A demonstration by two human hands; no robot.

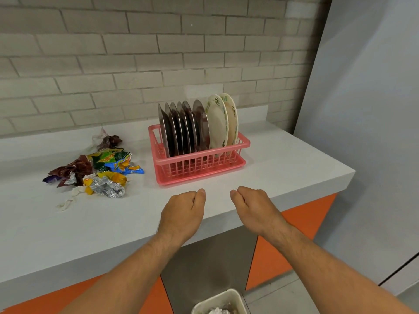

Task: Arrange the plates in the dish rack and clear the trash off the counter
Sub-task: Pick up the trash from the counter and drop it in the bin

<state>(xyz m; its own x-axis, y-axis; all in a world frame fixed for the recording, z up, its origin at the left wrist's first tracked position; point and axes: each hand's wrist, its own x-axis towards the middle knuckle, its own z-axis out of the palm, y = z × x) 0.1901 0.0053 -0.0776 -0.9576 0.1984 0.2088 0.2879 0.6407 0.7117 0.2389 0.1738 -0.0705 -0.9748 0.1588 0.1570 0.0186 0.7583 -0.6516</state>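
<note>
A pink dish rack (243, 142) stands on the white counter (294, 164). Several steel plates (179, 130) stand upright in it, with two white patterned plates (218, 123) at its right end. A pile of crumpled wrappers and foil (99, 173) lies to the left of the rack, with a twisted bit of white tissue (68, 200) in front of it. My left hand (183, 211) and my right hand (254, 205) hover over the counter's front edge, just in front of the rack. Both have their fingers curled under and hold nothing.
A white bin (231, 295) with crumpled paper inside stands on the floor below my arms. Orange cabinet fronts (272, 257) run under the counter. A brick wall (136, 53) is behind, and a grey panel (362, 109) closes the right side.
</note>
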